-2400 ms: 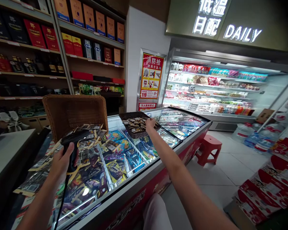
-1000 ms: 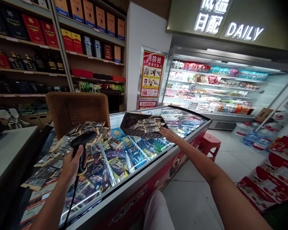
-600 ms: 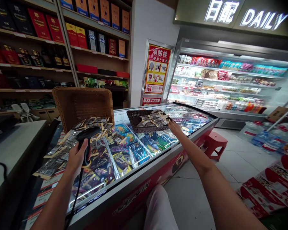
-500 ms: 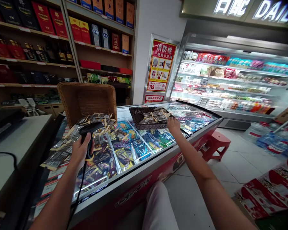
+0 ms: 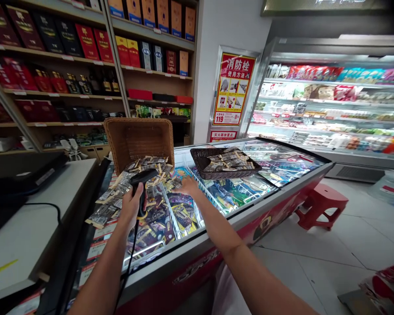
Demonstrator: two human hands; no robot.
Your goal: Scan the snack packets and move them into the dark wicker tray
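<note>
My left hand (image 5: pixel 133 202) is wrapped round the handle of a black barcode scanner (image 5: pixel 144 176), whose cord hangs down over the freezer. My right hand (image 5: pixel 188 186) is over the glass top of the chest freezer (image 5: pixel 216 225), fingers stretched leftward near small snack packets (image 5: pixel 151 164), with nothing visible in them. These packets spill from a tipped brown wicker basket (image 5: pixel 138 135) and spread to the left. More small packets (image 5: pixel 231 160) lie in a shallow dark woven basket (image 5: pixel 200 161) to the right of that hand.
A counter (image 5: pixel 62 192) with a black device (image 5: pixel 22 175) stands at the left. A red stool (image 5: pixel 325 203) sits beside the freezer at the right. Behind are shelves of boxed bottles (image 5: pixel 85 41) and a lit refrigerated display (image 5: pixel 328 103).
My right hand has left the rim of the dark basket and moved left toward the loose packets. My left hand still holds the scanner. The view has turned somewhat to the left.
</note>
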